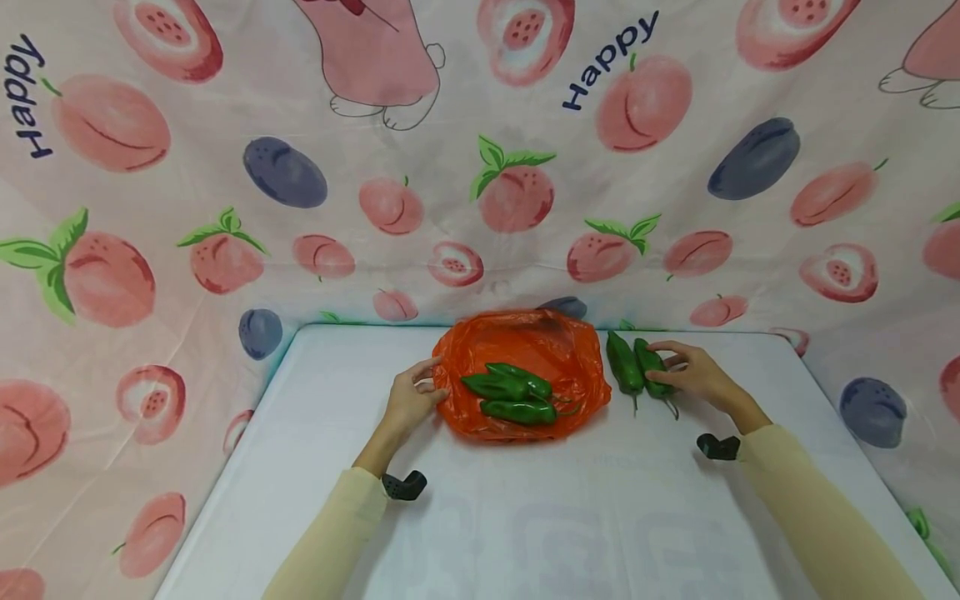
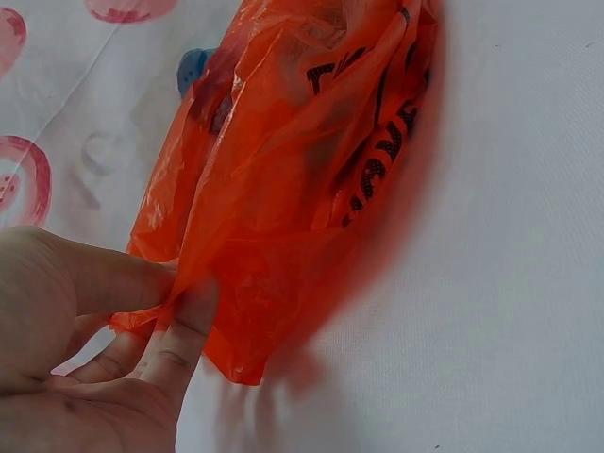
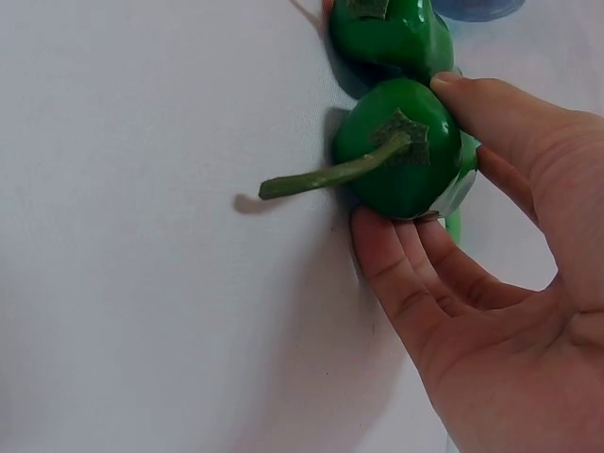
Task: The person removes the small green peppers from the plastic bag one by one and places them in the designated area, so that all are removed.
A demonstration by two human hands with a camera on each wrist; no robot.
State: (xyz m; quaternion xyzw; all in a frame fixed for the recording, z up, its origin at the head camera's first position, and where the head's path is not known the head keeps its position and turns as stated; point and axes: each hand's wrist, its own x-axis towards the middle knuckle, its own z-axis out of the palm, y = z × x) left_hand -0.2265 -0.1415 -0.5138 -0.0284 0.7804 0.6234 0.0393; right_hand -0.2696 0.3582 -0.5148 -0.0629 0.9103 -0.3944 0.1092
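An orange-red plastic bag (image 1: 517,333) lies spread on the white table, with several green peppers (image 1: 517,412) on it. My left hand (image 1: 412,396) pinches the bag's left edge; in the left wrist view, thumb and fingers grip a fold of the plastic (image 2: 264,245). To the right of the bag, my right hand (image 1: 693,373) holds a green pepper (image 1: 651,363) between thumb and fingers. Its curved stem (image 3: 330,177) points away from the hand in the right wrist view. Beside it, close by, lies another green pepper (image 1: 624,363).
The white table (image 1: 570,517) meets a fruit-printed cloth (image 1: 427,233) at its back edge and sides. A small black device (image 1: 405,485) sits at the left wrist, and a similar black device (image 1: 717,447) at the right wrist.
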